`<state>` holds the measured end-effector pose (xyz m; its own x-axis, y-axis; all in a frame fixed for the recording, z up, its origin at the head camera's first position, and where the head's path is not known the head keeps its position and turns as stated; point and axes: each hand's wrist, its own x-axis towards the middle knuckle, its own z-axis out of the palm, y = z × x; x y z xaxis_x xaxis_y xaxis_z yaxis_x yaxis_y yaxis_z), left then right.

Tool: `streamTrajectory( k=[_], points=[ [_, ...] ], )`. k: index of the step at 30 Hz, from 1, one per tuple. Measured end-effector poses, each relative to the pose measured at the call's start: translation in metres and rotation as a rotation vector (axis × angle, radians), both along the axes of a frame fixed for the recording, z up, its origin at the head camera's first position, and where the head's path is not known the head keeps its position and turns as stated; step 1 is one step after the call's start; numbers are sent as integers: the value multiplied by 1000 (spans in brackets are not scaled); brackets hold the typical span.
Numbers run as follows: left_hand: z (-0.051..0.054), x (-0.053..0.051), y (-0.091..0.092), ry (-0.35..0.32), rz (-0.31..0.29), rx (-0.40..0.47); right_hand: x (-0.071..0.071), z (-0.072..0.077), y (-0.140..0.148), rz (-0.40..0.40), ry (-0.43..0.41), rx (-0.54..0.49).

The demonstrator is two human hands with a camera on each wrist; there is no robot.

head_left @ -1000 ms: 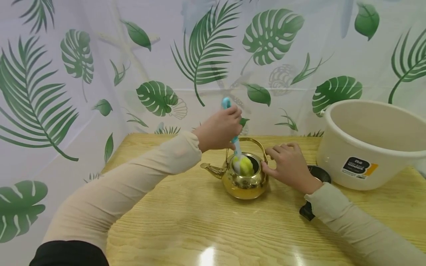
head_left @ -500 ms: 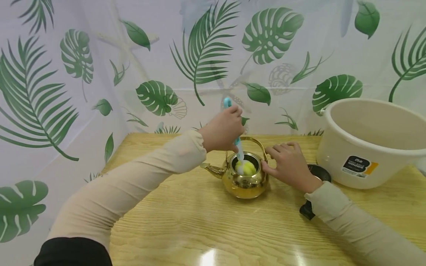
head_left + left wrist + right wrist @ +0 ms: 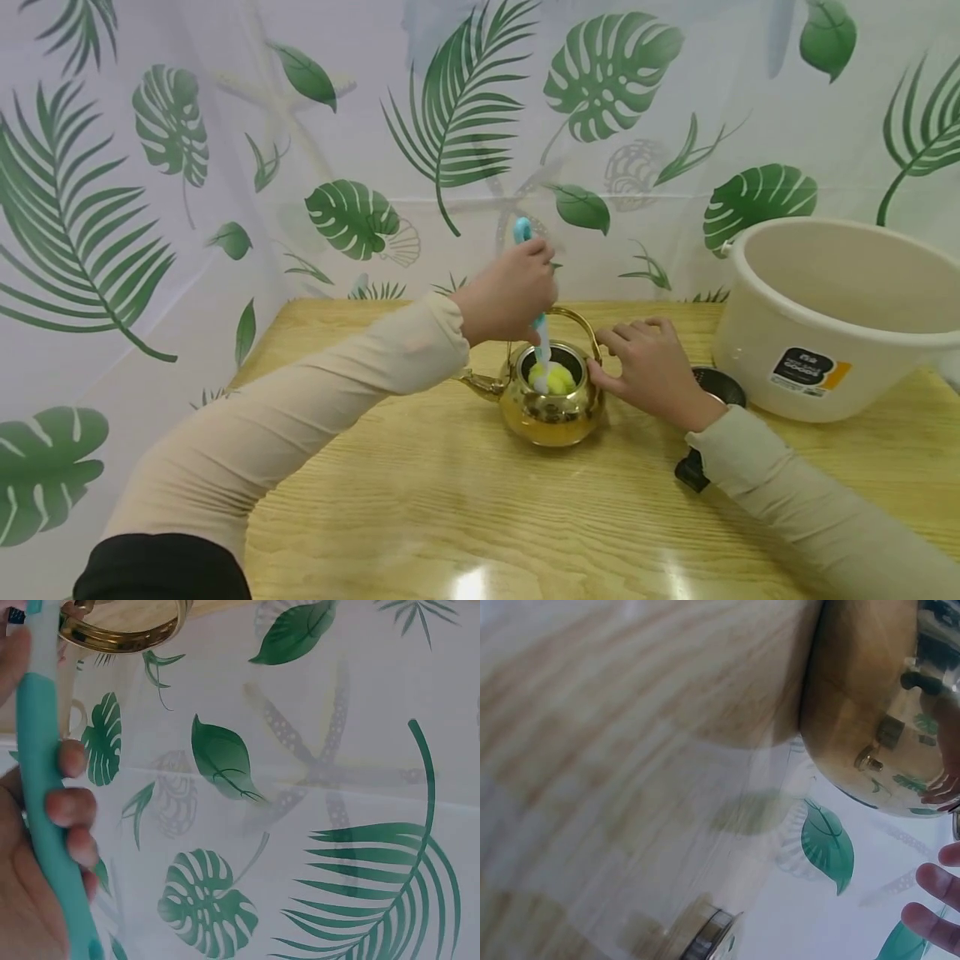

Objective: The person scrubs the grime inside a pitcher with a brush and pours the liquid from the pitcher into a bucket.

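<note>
While the left hand (image 3: 512,292) curled its fingers around a blue-handled brush (image 3: 45,765), the brush's yellow head (image 3: 560,382) sat inside the opening of a gold kettle (image 3: 551,421), upright on the wooden table (image 3: 450,492). The right hand (image 3: 648,367), its fingers loosely extended, touched the kettle's side near the arched handle (image 3: 576,316). A black object (image 3: 722,386) lay partly hidden by that arm, near a cream bucket (image 3: 750,350).
</note>
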<state>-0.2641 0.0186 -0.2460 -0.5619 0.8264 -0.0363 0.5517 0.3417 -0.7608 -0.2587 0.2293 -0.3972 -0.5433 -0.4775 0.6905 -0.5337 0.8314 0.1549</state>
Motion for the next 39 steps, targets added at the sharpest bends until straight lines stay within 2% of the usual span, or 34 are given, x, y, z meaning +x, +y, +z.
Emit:
streamTrajectory(
  k=[5,9,11,14,18,20,22,24,28,30,32,34,36,39],
  points=[
    [-1,2,0,52,6,-47,0,0,0,1,4,-5],
    [-3,2,1,1,61,6,0,-1,-1,17,8,-15],
    [-4,2,1,-5,66,45,0,-2,-1,17,14,-19],
    [-7,5,0,74,9,44,0,-2,0,13,22,-20],
    [-6,11,4,243,-77,-78,-1,-1,0,15,25,-15],
    [-3,12,8,263,-101,-144,-1,-1,0,15,24,-13],
    [2,10,13,217,-108,-187,-1,-1,0,13,21,-8],
    [6,5,17,117,-87,-187,-1,-2,0,17,18,-5],
    [10,-6,19,-93,3,-79,-1,-4,-2,27,22,5],
    [9,-11,16,-149,49,-9,-2,-4,-2,30,28,6],
    [5,-15,11,-164,81,46,-2,-5,-3,32,37,6],
    [1,-15,6,-148,102,76,-2,-4,-3,35,44,7],
    [-3,-13,1,-106,106,81,-2,-3,-3,39,48,8],
    [-5,-5,-1,-2,76,24,-2,0,-3,40,54,9]
  ],
)
